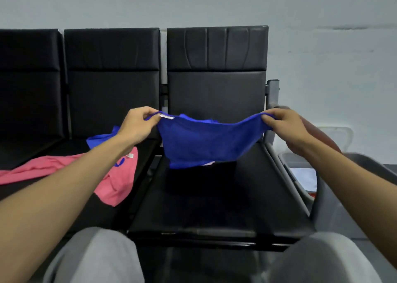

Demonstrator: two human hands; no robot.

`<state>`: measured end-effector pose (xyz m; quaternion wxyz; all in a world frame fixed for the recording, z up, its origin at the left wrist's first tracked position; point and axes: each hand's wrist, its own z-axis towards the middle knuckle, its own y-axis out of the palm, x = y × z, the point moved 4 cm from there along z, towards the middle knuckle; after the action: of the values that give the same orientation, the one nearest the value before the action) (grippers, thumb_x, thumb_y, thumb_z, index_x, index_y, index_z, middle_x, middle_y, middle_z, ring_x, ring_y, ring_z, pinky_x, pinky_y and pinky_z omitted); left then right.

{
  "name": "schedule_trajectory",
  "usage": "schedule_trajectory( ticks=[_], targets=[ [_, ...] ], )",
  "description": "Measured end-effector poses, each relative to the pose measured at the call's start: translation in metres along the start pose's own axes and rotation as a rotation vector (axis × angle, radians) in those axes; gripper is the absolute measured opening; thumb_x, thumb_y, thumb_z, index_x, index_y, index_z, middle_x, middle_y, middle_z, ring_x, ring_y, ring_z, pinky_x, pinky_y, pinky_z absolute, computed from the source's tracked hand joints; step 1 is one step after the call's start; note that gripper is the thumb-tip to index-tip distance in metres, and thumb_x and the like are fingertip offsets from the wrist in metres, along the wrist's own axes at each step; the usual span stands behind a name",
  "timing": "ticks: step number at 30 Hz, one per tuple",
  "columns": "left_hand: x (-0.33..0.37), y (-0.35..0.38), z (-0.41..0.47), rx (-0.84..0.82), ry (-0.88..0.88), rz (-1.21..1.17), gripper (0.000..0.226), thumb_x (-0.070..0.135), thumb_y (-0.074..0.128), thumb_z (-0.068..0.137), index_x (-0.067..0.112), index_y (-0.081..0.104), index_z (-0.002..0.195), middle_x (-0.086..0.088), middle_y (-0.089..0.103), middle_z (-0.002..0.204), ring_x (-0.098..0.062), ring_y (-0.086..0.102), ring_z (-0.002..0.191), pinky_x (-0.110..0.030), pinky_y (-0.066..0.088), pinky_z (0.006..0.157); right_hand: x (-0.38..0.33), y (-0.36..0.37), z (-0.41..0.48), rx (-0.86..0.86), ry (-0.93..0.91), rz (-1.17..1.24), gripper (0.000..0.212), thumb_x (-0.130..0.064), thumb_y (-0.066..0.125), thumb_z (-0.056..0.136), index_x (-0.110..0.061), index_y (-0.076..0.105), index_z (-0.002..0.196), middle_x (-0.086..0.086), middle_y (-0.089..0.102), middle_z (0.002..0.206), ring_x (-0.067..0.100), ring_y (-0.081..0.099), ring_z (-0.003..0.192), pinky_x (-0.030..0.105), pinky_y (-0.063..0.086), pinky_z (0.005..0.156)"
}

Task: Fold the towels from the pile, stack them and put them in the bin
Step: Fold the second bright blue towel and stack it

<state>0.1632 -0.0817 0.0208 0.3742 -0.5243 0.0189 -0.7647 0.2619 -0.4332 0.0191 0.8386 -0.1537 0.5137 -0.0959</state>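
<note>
1. Pink towel [116, 181] sprawls unfolded over the middle seat [107, 218]. A second blue towel [101, 140] is bunched behind it. Probably the pile awaiting folding.
2. Left hand [137, 126] pinches one top corner of the blue towel [206, 143], beside its white tag [166, 116].
3. That towel hangs over the back half of the right seat [214, 207], its top edge sagging. It is held spread, presumably so it can be squared for a fold.
4. Right hand [287, 128] pinches the opposite corner, with the hands well apart.
5. Grey bin [365, 158] stands beside the seat's right edge, handy for stowing; something pale lies inside.

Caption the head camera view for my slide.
Left hand and right hand pinch the blue towel by its top corners above a black seat; pink towel alongside.
</note>
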Motion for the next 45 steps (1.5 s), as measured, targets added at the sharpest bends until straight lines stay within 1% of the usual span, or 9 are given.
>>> schedule_trajectory(
  ticks=[7,12,19,24,27,34,37,41,45],
  targets=[
    [-0.031,0.018,-0.067,-0.534,-0.178,0.109,0.013,0.008,0.054,0.096,0.009,0.065,0.090,-0.014,0.064,0.085,-0.020,0.062,0.073,-0.032,0.057,0.068,0.029,0.012,-0.063,-0.546,0.317,-0.099,0.016,-0.009,0.054,0.097,-0.008,0.070,0.098,0.008,0.070,0.088,0.017,0.066,0.079,0.031,0.059,0.066],
    [-0.063,0.041,-0.085,-0.737,-0.286,0.136,0.015,0.011,0.053,0.097,0.002,0.065,0.101,-0.013,0.065,0.087,-0.020,0.062,0.073,-0.024,0.055,0.058,0.056,0.026,-0.079,-0.696,0.438,-0.206,0.017,-0.011,0.052,0.099,-0.009,0.069,0.094,0.008,0.068,0.084,0.015,0.066,0.068,0.024,0.054,0.050],
    [-0.103,0.071,-0.066,-0.727,-0.375,0.098,0.014,0.011,0.054,0.097,0.006,0.066,0.100,-0.012,0.065,0.085,-0.016,0.060,0.066,-0.023,0.052,0.054,0.111,0.036,-0.069,-0.688,0.545,-0.286,0.018,-0.009,0.049,0.100,-0.005,0.066,0.096,0.011,0.063,0.082,0.016,0.061,0.056,0.026,0.056,0.049],
    [-0.134,0.098,-0.039,-0.674,-0.380,0.173,0.011,0.012,0.055,0.096,0.011,0.065,0.094,-0.011,0.063,0.081,-0.012,0.055,0.053,-0.021,0.047,0.047,0.151,0.045,-0.051,-0.620,0.584,-0.335,0.015,-0.010,0.052,0.098,-0.007,0.067,0.095,0.012,0.062,0.088,0.021,0.062,0.072,0.024,0.055,0.047],
    [-0.154,0.113,-0.036,-0.591,-0.383,0.261,0.010,0.015,0.056,0.096,0.015,0.065,0.091,-0.009,0.063,0.082,-0.014,0.054,0.053,-0.024,0.045,0.047,0.172,0.055,-0.044,-0.574,0.542,-0.445,0.012,-0.014,0.056,0.097,-0.010,0.067,0.093,0.013,0.063,0.087,0.017,0.060,0.057,0.021,0.050,0.041],
    [-0.171,0.133,-0.034,-0.507,-0.282,0.534,0.020,0.023,0.062,0.090,0.014,0.062,0.109,-0.005,0.064,0.109,-0.018,0.059,0.095,-0.030,0.047,0.083,0.196,0.068,-0.036,-0.509,0.425,-0.635,0.005,-0.022,0.067,0.089,-0.017,0.065,0.092,0.003,0.060,0.079,0.014,0.058,0.051,0.021,0.046,0.036],
    [-0.172,0.130,-0.034,-0.567,-0.343,0.664,0.030,0.033,0.062,0.089,0.014,0.053,0.110,-0.009,0.065,0.104,-0.022,0.065,0.083,-0.034,0.052,0.078,0.196,0.069,-0.035,-0.511,0.375,-0.705,0.023,-0.025,0.072,0.085,-0.017,0.066,0.106,0.002,0.058,0.099,0.018,0.060,0.078,0.021,0.050,0.046],
    [-0.167,0.123,-0.043,-0.738,-0.478,0.809,0.048,0.053,0.061,0.085,0.005,0.066,0.091,-0.011,0.068,0.071,-0.020,0.059,0.053,-0.023,0.045,0.049,0.198,0.071,-0.035,-0.568,0.322,-0.841,0.047,-0.037,0.075,0.079,-0.018,0.061,0.119,0.006,0.057,0.114,0.022,0.054,0.109,0.028,0.044,0.092],
    [-0.161,0.126,-0.057,-0.795,-0.502,0.769,0.045,0.054,0.073,0.074,0.013,0.056,0.070,-0.003,0.059,0.065,-0.017,0.052,0.052,-0.022,0.039,0.047,0.197,0.073,-0.036,-0.606,0.405,-0.924,0.052,-0.047,0.072,0.080,-0.017,0.059,0.119,0.009,0.050,0.121,0.025,0.052,0.113,0.033,0.043,0.095]
  ],
)
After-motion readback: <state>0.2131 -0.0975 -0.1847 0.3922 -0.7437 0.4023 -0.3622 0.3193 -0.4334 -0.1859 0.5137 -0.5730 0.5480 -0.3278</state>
